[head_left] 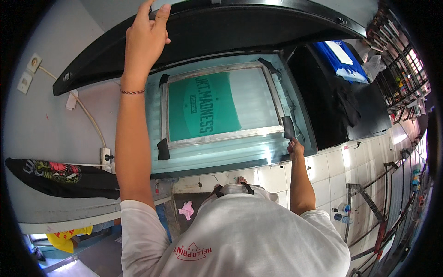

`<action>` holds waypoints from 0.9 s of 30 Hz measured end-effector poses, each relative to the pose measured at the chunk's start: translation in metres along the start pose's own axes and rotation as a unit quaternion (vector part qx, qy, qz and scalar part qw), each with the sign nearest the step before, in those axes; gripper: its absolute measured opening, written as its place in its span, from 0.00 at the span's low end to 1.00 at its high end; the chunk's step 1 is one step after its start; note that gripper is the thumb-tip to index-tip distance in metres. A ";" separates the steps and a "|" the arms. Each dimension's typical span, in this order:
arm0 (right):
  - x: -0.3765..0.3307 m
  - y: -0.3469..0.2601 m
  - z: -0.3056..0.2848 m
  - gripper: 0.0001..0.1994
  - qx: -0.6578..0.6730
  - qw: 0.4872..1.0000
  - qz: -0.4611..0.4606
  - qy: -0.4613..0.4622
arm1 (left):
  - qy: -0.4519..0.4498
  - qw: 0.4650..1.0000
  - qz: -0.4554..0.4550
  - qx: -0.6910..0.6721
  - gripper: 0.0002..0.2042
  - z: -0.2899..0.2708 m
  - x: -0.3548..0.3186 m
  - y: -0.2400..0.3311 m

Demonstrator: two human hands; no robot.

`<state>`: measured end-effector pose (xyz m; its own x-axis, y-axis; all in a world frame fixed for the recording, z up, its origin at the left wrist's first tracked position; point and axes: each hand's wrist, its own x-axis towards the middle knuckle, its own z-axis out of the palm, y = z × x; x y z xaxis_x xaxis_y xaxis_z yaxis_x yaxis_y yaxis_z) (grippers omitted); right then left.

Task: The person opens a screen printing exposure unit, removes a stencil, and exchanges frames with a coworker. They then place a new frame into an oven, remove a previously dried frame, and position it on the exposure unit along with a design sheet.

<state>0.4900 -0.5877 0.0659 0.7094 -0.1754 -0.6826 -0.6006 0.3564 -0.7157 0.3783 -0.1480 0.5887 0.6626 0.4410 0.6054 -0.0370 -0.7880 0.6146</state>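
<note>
My left hand (pixel 146 39) is raised at the far left, its fingers and thumb closed around the edge of a large black lid (pixel 207 39), which stands tilted up. Below it lies a lit glass bed (pixel 212 159). On the glass rests a silk screen frame (pixel 221 139) with a metal rim, its mesh partly coated with green emulsion (pixel 214 104) that bears dark lettering. Black patches (pixel 163 150) sit at the frame's corners. At the near right corner my right hand (pixel 296 148) pinches one black patch (pixel 288 128).
A black surface (pixel 318 101) to the right holds a blue garment (pixel 339 57) and a dark cloth (pixel 347 106). Metal racks (pixel 385 203) line the far right. On the left are a wall socket with a cable (pixel 94 121) and a black printed shirt (pixel 64 177). A pink cloth (pixel 186 210) lies low.
</note>
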 end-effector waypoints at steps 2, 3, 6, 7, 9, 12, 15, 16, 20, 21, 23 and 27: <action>0.000 0.007 0.003 0.12 0.046 0.998 -0.038 0.015 | 0.014 1.000 0.007 -0.006 0.23 0.006 0.006 -0.003; 0.007 0.008 -0.008 0.10 0.044 0.996 -0.079 0.025 | 0.021 1.000 0.011 -0.013 0.23 0.007 0.008 -0.004; 0.027 0.018 -0.034 0.06 0.047 0.969 -0.207 0.125 | 0.010 0.999 0.010 -0.038 0.19 0.008 0.003 -0.012; 0.035 0.023 -0.041 0.07 0.055 0.943 -0.255 0.206 | 0.037 0.998 0.033 -0.050 0.20 0.007 -0.003 -0.024; 0.063 0.008 -0.093 0.08 -0.035 0.958 -0.252 0.132 | 0.097 0.989 0.077 -0.087 0.22 0.018 -0.032 -0.077; 0.043 0.014 -0.073 0.07 -0.036 0.966 -0.238 0.098 | 0.188 0.974 -0.123 0.022 0.18 0.016 -0.143 -0.201; 0.037 0.011 -0.064 0.09 -0.023 0.973 -0.217 0.079 | 0.180 0.891 -0.340 0.240 0.19 0.007 -0.326 -0.339; 0.025 0.013 -0.057 0.10 -0.021 0.974 -0.209 0.084 | 0.075 0.829 -0.466 0.301 0.24 -0.002 -0.372 -0.360; 0.026 0.000 -0.070 0.13 -0.085 0.969 -0.198 0.119 | 0.150 0.658 -0.736 -0.044 0.33 0.017 -0.393 -0.373; 0.040 -0.006 -0.080 0.14 -0.125 0.961 -0.207 0.137 | 0.155 0.629 -0.744 -0.161 0.34 0.026 -0.386 -0.370; 0.057 -0.008 -0.073 0.15 -0.156 0.948 -0.232 0.150 | 0.224 0.645 -0.701 -0.206 0.32 0.034 -0.385 -0.383; 0.037 -0.009 -0.061 0.15 -0.227 0.938 -0.203 0.166 | 0.350 0.661 -0.639 -0.178 0.27 0.026 -0.399 -0.408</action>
<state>0.4995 -0.6530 0.0380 0.8048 -0.5149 -0.2951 -0.4546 -0.2151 -0.8643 0.1482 -0.0134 0.0833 -0.1812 0.8378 -0.5150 -0.0370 0.5175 0.8549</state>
